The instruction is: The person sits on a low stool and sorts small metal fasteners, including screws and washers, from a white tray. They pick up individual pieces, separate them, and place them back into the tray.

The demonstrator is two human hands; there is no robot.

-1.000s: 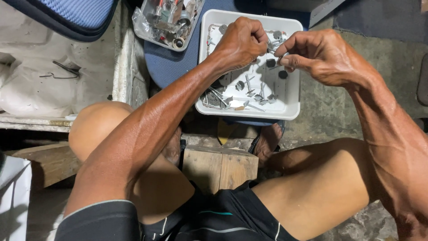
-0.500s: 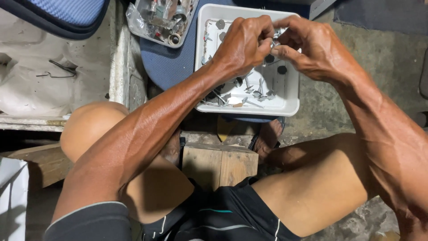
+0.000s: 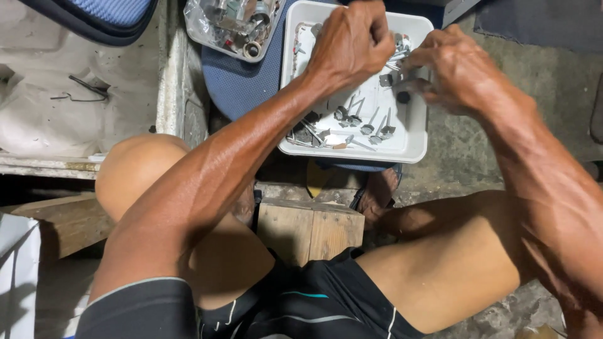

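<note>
A white rectangular tray (image 3: 416,145) holds several metal screws (image 3: 367,125), bolts and small dark washers. My left hand (image 3: 353,39) hovers over the tray's upper part, fingers curled closed around small metal parts at its fingertips. My right hand (image 3: 453,66) is at the tray's right edge, its fingers pinching small metal hardware next to the left hand's fingertips. The two hands almost touch above the tray. What exactly each pinches is partly hidden by the fingers.
A clear plastic container (image 3: 231,25) of metal parts lies left of the tray on a blue cushion (image 3: 242,85). A wooden block (image 3: 311,229) is between my knees. A dirty white panel (image 3: 75,107) lies at left, and bare concrete floor (image 3: 553,94) at right.
The hands came together over the tray's top, then shifted slightly; the left hand now sits higher, the right hand at the tray's right edge. The view has moved a little.
</note>
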